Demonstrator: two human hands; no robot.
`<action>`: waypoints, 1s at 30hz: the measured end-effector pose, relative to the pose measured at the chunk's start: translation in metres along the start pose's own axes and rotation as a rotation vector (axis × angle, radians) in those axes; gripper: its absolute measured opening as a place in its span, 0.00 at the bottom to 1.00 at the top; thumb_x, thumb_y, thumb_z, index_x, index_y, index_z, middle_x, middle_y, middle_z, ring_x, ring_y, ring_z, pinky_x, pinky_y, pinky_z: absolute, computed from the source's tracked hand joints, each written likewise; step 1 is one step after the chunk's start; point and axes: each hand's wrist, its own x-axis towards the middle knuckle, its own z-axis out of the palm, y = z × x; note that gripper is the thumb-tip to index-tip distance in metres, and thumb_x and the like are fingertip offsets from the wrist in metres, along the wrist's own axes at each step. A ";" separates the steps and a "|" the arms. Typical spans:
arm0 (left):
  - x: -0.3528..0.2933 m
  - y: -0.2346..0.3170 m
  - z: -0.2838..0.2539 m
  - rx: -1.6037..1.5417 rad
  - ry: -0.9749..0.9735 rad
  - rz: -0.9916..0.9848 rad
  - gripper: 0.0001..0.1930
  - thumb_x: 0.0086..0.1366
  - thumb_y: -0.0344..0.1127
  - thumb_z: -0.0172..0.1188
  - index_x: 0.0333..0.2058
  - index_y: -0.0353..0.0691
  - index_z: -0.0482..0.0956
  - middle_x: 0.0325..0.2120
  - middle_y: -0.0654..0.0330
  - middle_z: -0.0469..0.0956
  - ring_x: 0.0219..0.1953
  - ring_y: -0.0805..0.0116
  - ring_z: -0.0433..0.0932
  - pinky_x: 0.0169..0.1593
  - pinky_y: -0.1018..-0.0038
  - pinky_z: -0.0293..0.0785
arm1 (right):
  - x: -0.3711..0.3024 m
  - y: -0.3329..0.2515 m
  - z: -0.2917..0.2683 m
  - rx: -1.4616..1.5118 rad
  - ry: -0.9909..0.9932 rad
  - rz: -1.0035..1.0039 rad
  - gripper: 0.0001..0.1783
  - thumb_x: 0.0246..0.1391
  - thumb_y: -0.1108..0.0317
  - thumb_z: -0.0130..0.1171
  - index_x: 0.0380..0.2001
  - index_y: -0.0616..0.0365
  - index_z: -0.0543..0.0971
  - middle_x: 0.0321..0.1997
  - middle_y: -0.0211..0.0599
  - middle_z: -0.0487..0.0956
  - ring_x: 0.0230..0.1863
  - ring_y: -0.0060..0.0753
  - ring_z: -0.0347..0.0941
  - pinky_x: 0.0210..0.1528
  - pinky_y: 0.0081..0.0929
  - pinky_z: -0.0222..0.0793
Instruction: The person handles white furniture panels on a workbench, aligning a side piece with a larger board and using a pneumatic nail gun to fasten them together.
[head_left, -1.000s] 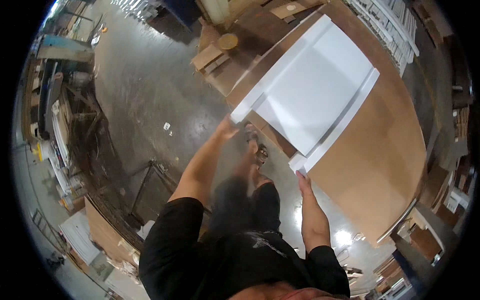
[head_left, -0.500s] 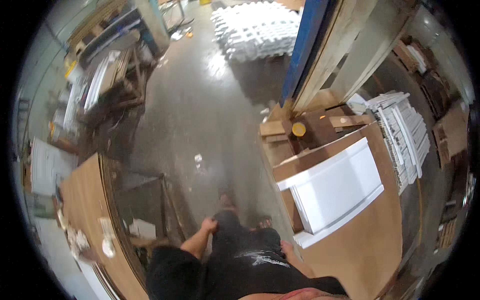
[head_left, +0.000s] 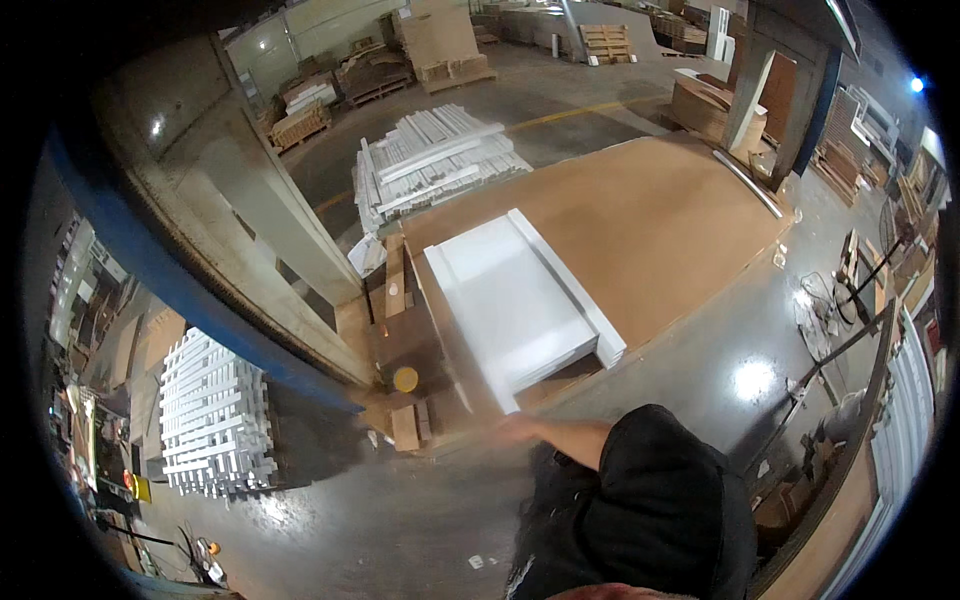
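My right hand (head_left: 517,428) is smeared by motion at the end of a forearm that reaches out from a black sleeve. It is beside the near end of a long white strip (head_left: 478,345); whether it touches the strip, I cannot tell. White flat panels (head_left: 515,300) lie stacked between this strip and more white strips (head_left: 572,285) along the other side. Panels and strips rest on a large brown board (head_left: 660,225). My left hand is out of view.
A blue and cream upright frame (head_left: 190,270) rises on the left. Beside it are wood blocks (head_left: 404,428) and a yellow round thing (head_left: 405,379). White strips are piled beyond the board (head_left: 430,160) and stacked crosswise (head_left: 215,410) at left. A rack (head_left: 880,440) stands at right.
My view has swung to the right, bringing the brown board to the middle. My right arm has reached out toward the white strip from beside my thigh. My left hand has left the picture.
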 end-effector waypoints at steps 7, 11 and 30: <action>0.026 -0.071 -0.123 -0.114 0.199 -0.088 0.16 0.62 0.36 0.68 0.46 0.34 0.83 0.40 0.50 0.84 0.42 0.59 0.79 0.47 0.61 0.76 | -0.055 0.249 -0.105 -1.170 0.212 0.467 0.16 0.64 0.60 0.52 0.47 0.57 0.82 0.48 0.45 0.83 0.46 0.43 0.80 0.49 0.45 0.74; 0.028 -0.106 -0.178 -0.277 0.257 -0.317 0.16 0.62 0.36 0.69 0.47 0.36 0.84 0.40 0.51 0.84 0.42 0.59 0.79 0.47 0.61 0.76 | -0.029 0.296 -0.068 -1.650 -0.056 0.294 0.17 0.63 0.60 0.50 0.43 0.58 0.83 0.46 0.45 0.84 0.44 0.48 0.82 0.48 0.50 0.75; 0.040 -0.224 -0.252 -0.727 1.059 -0.959 0.20 0.71 0.45 0.51 0.31 0.36 0.83 0.25 0.49 0.83 0.33 0.53 0.84 0.39 0.61 0.77 | 0.552 -0.125 0.690 -0.890 -0.767 -0.542 0.19 0.65 0.56 0.55 0.51 0.58 0.77 0.41 0.35 0.81 0.38 0.34 0.78 0.33 0.32 0.73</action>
